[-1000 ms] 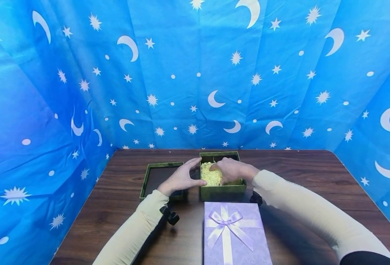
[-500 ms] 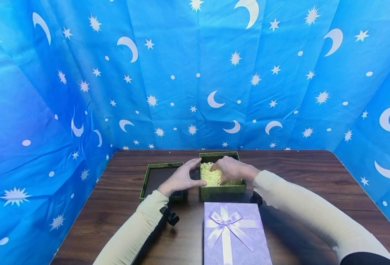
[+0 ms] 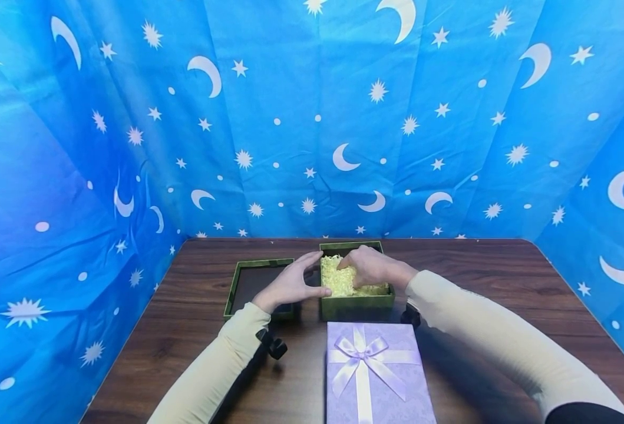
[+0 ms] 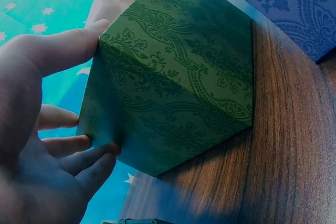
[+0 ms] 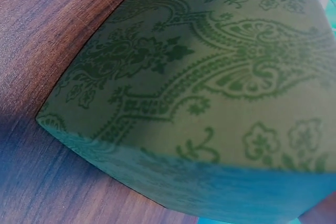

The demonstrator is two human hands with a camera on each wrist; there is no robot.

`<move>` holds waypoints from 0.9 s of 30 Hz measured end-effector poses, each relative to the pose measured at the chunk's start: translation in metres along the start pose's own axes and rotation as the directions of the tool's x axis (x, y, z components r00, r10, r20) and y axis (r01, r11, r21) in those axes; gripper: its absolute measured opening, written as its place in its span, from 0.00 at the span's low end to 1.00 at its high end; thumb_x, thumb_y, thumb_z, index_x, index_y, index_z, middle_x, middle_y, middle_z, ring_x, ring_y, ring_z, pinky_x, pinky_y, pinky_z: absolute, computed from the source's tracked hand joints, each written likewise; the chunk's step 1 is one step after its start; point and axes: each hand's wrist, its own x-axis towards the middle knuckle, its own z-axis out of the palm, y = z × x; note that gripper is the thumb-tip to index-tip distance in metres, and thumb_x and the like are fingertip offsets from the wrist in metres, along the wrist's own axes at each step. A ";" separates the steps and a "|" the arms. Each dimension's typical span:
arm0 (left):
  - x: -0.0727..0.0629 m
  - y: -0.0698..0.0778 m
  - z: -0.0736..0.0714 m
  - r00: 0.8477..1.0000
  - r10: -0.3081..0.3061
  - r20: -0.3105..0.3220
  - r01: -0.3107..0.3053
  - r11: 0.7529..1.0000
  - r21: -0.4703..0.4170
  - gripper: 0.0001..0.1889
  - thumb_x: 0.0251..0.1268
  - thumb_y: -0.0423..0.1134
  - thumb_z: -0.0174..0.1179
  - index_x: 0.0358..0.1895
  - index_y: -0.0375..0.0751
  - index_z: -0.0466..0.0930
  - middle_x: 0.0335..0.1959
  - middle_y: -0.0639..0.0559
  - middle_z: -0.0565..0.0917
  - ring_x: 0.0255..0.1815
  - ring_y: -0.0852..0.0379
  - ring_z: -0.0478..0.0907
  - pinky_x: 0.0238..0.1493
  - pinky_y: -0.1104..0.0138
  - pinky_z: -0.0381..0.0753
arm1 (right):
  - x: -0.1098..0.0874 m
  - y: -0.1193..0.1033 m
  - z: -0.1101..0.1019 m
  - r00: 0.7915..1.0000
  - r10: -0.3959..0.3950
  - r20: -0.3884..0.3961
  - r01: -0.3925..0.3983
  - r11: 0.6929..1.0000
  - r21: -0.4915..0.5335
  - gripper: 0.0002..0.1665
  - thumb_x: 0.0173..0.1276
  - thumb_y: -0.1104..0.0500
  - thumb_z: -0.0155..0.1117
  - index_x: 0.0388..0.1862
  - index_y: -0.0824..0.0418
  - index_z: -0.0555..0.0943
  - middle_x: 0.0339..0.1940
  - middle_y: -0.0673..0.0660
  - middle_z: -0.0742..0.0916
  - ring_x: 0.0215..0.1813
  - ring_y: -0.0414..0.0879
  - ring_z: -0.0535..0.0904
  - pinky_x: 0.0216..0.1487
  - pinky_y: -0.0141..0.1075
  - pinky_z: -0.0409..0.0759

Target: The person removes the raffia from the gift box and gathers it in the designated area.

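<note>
A green patterned gift box (image 3: 356, 307) stands at the back of the table, its dark inside partly filled with pale yellow shredded paper (image 3: 335, 277). My right hand (image 3: 370, 268) reaches in over the right part, its bent fingers gripping into the shreds, which partly hide the fingertips. Against the box's left side is my left hand (image 3: 290, 285), thumb at the near corner and fingers spread toward the far corner. In the left wrist view its thumb (image 4: 79, 45) touches the rim. The right wrist view shows mostly the outer walls of the box (image 5: 210, 77).
Left of the box lies its green lid (image 3: 232, 291), inner side up, partly behind my left hand. A lilac gift box (image 3: 386, 388) with a ribbon bow stands close in front. A blue star-and-moon curtain (image 3: 290, 118) rises behind the brown table (image 3: 476, 282).
The shredded paper has loosened and spread toward the right and front of the box. My right hand has shifted slightly up and right; my left hand stays put.
</note>
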 end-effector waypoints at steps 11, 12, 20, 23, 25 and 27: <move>0.000 0.002 0.000 1.000 -0.029 0.008 0.029 1.000 0.001 0.52 0.50 0.58 0.72 0.77 0.46 0.55 0.77 0.49 0.58 0.75 0.47 0.59 0.71 0.49 0.64 | -0.003 -0.002 -0.006 0.999 0.014 -0.040 -0.012 0.999 0.037 0.32 0.47 0.71 0.72 0.56 0.59 0.84 0.49 0.55 0.88 0.16 0.36 0.61 0.23 0.27 0.69; 0.000 0.002 0.000 0.999 -0.033 0.008 0.033 0.999 0.003 0.52 0.50 0.59 0.72 0.77 0.47 0.55 0.77 0.49 0.58 0.75 0.48 0.59 0.71 0.49 0.64 | -0.003 -0.002 -0.006 0.999 0.016 -0.041 -0.014 0.999 0.036 0.32 0.48 0.70 0.72 0.56 0.58 0.84 0.50 0.55 0.88 0.16 0.36 0.62 0.25 0.28 0.72; -0.002 -0.002 0.001 1.000 -0.014 0.007 0.014 1.000 -0.018 0.53 0.48 0.59 0.72 0.77 0.48 0.54 0.77 0.47 0.58 0.73 0.46 0.63 0.70 0.49 0.66 | -0.010 -0.003 -0.011 0.996 0.049 -0.074 -0.046 0.998 0.044 0.33 0.46 0.70 0.71 0.56 0.58 0.84 0.52 0.54 0.87 0.17 0.35 0.67 0.36 0.32 0.78; -0.003 -0.004 0.001 1.000 -0.015 0.008 0.015 0.999 -0.030 0.53 0.48 0.60 0.72 0.77 0.49 0.55 0.77 0.45 0.58 0.73 0.46 0.63 0.69 0.48 0.67 | -0.011 -0.005 -0.012 0.995 0.072 -0.075 -0.068 0.996 0.060 0.34 0.47 0.70 0.72 0.57 0.57 0.83 0.53 0.54 0.87 0.16 0.36 0.64 0.30 0.30 0.76; -0.003 -0.004 0.001 1.000 -0.014 0.011 0.014 0.999 -0.038 0.53 0.49 0.60 0.72 0.77 0.50 0.55 0.77 0.45 0.58 0.73 0.45 0.63 0.69 0.47 0.67 | -0.012 -0.007 -0.013 0.993 0.092 -0.075 -0.086 0.994 0.072 0.34 0.47 0.70 0.71 0.58 0.56 0.83 0.53 0.54 0.87 0.15 0.36 0.63 0.27 0.28 0.74; -0.003 -0.005 0.000 1.000 -0.012 0.014 0.012 0.999 -0.037 0.52 0.49 0.60 0.72 0.77 0.50 0.55 0.77 0.45 0.58 0.73 0.45 0.62 0.69 0.47 0.66 | -0.014 -0.008 -0.014 0.991 0.108 -0.077 -0.101 0.991 0.090 0.35 0.47 0.71 0.70 0.58 0.56 0.83 0.53 0.55 0.87 0.14 0.36 0.61 0.23 0.28 0.71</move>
